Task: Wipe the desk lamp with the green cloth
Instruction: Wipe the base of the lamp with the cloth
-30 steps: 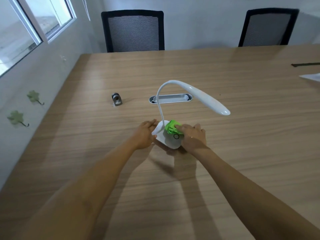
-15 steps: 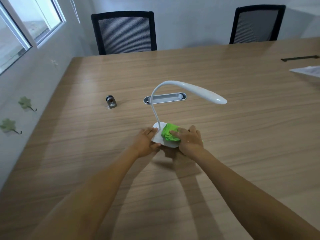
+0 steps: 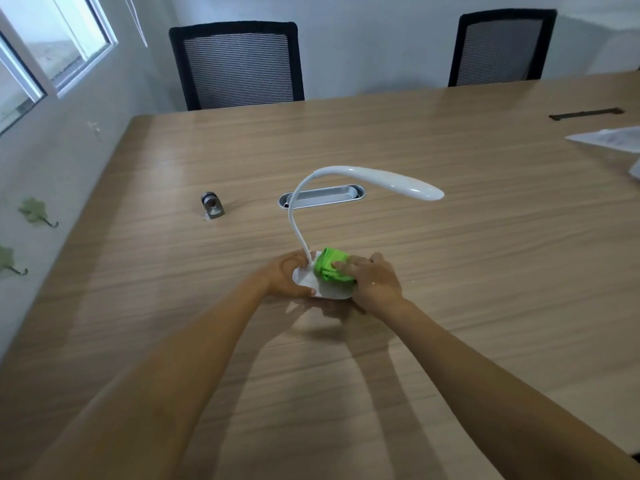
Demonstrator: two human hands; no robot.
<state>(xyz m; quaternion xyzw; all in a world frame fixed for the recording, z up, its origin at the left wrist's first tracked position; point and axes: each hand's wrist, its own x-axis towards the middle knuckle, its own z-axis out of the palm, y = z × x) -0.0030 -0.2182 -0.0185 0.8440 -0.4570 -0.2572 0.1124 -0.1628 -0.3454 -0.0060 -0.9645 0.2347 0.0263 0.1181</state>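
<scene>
In the head view, the base of the white desk lamp (image 3: 320, 284) is partly hidden: the left hand (image 3: 285, 275) covers its left edge and the bunched green cloth (image 3: 330, 270) covers much of its top, so any button on it cannot be made out. The left hand curls around the base, thumb on the near rim, gripping it against the wooden surface (image 3: 485, 258). The right hand (image 3: 372, 282) presses the cloth down on the base with fingers flat on top; its palm side is out of sight. The lamp's thin neck rises just beside the cloth, bends over and ends in a long head pointing right, crossing in front of an oval metal cable grommet (image 3: 323, 195) set in the surface. A small grey metal object (image 3: 212, 205) stands to the left of the grommet, too small to identify. White papers (image 3: 609, 138) are cut off at the right edge. Two black mesh chairs (image 3: 239, 65) stand at the far side.
</scene>
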